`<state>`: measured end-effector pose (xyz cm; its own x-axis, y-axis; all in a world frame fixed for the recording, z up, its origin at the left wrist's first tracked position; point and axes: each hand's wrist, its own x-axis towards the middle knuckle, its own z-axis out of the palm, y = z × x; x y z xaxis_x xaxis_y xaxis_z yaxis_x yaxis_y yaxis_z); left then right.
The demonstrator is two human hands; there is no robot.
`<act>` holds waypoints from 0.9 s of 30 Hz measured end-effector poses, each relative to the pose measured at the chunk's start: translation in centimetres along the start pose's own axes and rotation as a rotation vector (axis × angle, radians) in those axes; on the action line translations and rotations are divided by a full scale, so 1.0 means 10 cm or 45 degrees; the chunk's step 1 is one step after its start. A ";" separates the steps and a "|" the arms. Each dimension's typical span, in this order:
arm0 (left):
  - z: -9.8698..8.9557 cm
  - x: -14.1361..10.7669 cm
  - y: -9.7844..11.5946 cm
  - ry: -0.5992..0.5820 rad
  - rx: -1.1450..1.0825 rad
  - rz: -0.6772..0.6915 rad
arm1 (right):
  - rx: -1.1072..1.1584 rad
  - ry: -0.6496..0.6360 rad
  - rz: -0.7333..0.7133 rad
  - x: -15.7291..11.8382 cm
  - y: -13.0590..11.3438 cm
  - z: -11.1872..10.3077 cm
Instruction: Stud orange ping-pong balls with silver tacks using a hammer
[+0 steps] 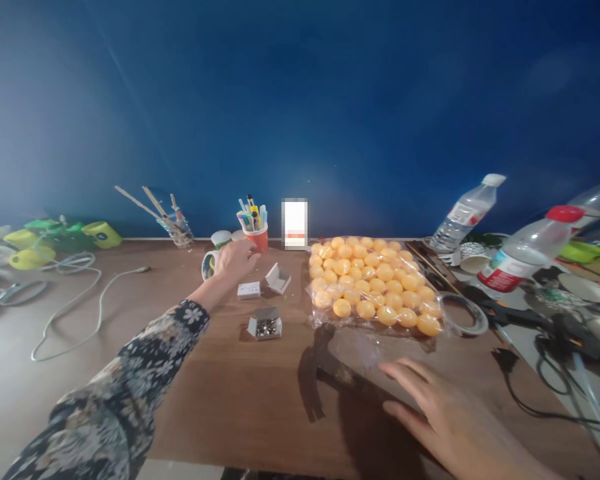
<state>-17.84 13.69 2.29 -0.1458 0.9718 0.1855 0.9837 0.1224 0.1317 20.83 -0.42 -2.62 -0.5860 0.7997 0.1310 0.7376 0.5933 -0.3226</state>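
My left hand reaches to the back of the table, in front of an orange cup of pens and beside a white mug; what its fingers touch, if anything, cannot be made out. Fingers apart and empty, my right hand is over the handle end of a dark hammer. Between the hands stand an open small box of metal pieces, a closed white box and another opened white box.
A clear bag of orange balls lies at centre right, beside a tape roll. Bottles, black cables and tools crowd the right. A white cable, scissors and a jar of sticks are at left.
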 end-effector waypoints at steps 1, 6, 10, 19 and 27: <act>-0.02 -0.13 0.02 0.008 -0.029 0.058 | 0.008 -0.052 0.008 -0.03 0.03 0.07; -0.04 -0.82 0.04 -0.090 -0.212 0.315 | 0.032 -0.202 0.019 -0.09 0.04 0.37; 0.08 -1.13 -0.02 -0.302 -0.281 0.548 | 0.029 -0.278 0.091 -0.02 -0.02 0.39; 0.32 -1.14 0.04 -0.208 -0.336 0.420 | 0.182 -0.276 0.186 0.03 -0.07 0.30; 0.35 -1.04 0.12 -0.023 -0.248 0.286 | 0.254 -0.217 0.216 0.25 -0.27 0.29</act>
<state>-14.82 4.46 -2.86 0.0770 0.9738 0.2138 0.9522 -0.1354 0.2738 16.46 -0.30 -4.13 -0.5207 0.8486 -0.0941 0.7590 0.4096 -0.5061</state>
